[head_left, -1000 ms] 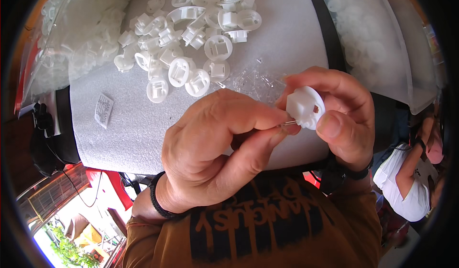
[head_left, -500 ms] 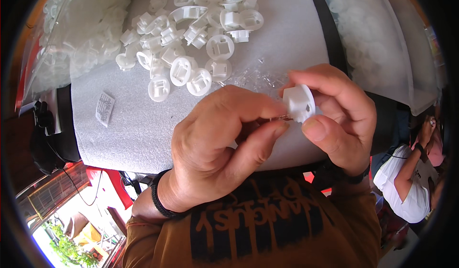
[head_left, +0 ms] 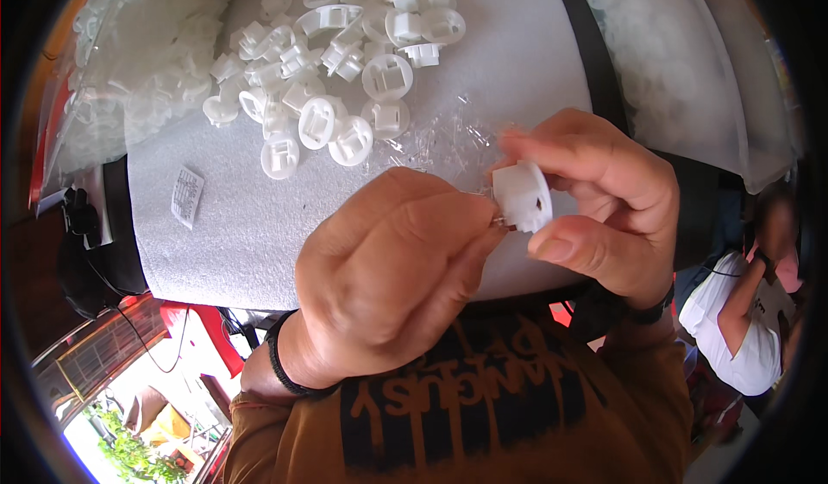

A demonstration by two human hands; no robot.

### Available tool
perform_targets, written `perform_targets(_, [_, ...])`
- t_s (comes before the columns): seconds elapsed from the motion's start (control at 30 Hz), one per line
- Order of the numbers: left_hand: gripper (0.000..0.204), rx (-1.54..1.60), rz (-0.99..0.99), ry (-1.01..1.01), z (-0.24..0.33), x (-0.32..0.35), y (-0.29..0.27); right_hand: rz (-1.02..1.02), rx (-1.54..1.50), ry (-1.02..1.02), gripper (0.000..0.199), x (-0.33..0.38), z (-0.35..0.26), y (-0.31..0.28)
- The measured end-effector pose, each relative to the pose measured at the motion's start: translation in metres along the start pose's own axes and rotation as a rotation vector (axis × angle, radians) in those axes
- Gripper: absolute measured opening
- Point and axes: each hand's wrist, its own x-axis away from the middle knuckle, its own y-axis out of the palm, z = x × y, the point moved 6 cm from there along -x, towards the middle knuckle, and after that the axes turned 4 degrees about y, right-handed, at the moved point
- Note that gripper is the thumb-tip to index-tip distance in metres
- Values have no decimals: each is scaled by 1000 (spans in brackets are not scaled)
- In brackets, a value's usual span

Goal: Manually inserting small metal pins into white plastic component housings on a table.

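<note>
This is probably a small assembly workshop: identical white plastic parts [head_left: 343,59] crowd the pale-topped bench [head_left: 233,242] toward its far edge, translucent bags [head_left: 142,87] full of pale pieces flank it, and another person [head_left: 733,329] shows beyond the right edge.

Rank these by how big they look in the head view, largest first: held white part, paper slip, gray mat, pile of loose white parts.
1. Gray mat
2. Pile of loose white parts
3. Held white part
4. Paper slip
The held white part seems nearer the camera, so its true size against the slip is unsure.
</note>
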Motion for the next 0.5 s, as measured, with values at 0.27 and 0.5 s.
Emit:
perform_targets(0.27, [21, -221, 19, -10, 14, 2, -4, -25, 47, -76, 50, -1, -8, 4])
perform_targets(0.5, [24, -108, -164, -195, 7, 21, -20, 44, 718, -325, 55, 51, -87, -34])
